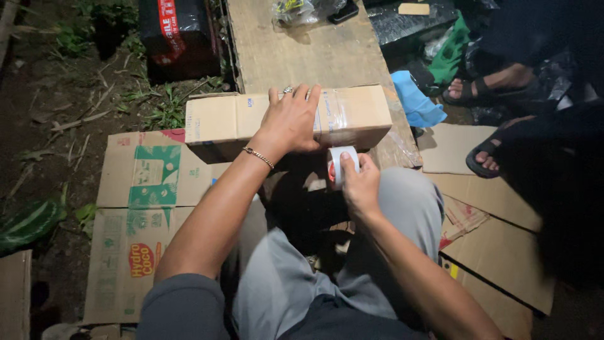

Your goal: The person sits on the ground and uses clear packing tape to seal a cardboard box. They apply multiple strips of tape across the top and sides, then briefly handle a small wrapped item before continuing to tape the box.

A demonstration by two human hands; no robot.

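A long brown cardboard box (220, 123) lies across the near end of a wooden plank table (302, 56), with clear tape wrapped around its middle. My left hand (290, 119) presses flat on top of the box, a ring on one finger and a chain bracelet at the wrist. My right hand (360, 186) grips a roll of clear tape (340, 165) with a red core, held just below the box's front face. My knees in grey trousers sit under both arms.
Flattened printed cartons (141, 208) cover the ground at left and plain ones at right (497, 245). Another person's sandalled feet (487, 91) rest at the right. A blue cloth (415, 101), a black package (179, 34) and a plastic bag (299, 11) lie about the table.
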